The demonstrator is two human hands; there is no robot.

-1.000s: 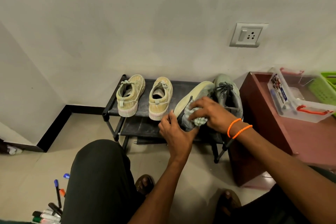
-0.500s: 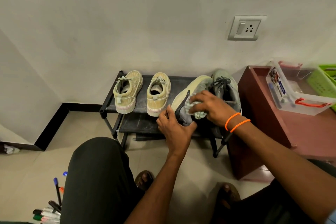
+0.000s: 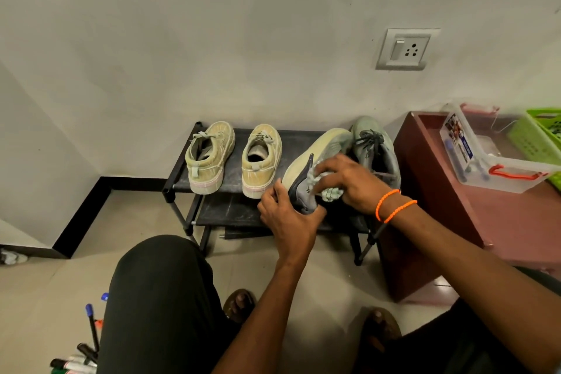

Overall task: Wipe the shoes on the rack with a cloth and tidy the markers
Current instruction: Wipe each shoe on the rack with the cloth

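Against the wall at about twelve o'clock from the person's knees stands a low black shoe rack (image 3: 291, 143) with two tiers. On its top tier, toward eleven o'clock, sit two pale yellow canvas shoes (image 3: 209, 155) side by side, heels toward the camera. At one o'clock a grey lace-up sneaker (image 3: 376, 149) stands upright, and just beside it, touching, a second grey sneaker with a cream sole (image 3: 315, 158) is tipped onto its side with the sole facing left. The left hand (image 3: 288, 215) grips the heel end of this tipped shoe, fingers curled around it. The right hand (image 3: 352, 182), two orange bead bands (image 3: 394, 205) on its wrist, presses a crumpled pale green cloth (image 3: 328, 188) against the shoe's upper, fingers bent over the cloth. At seven o'clock, on the floor by the left knee, lies a cluster of markers (image 3: 79, 355) with blue, black, green and red caps. At three o'clock a dark red cabinet (image 3: 425, 191) carries a clear plastic box with red clasps (image 3: 498, 167) bearing a printed label too small to read, and a green basket (image 3: 540, 136) beside it. A wall socket with switch (image 3: 406, 48) sits at one o'clock, higher up.
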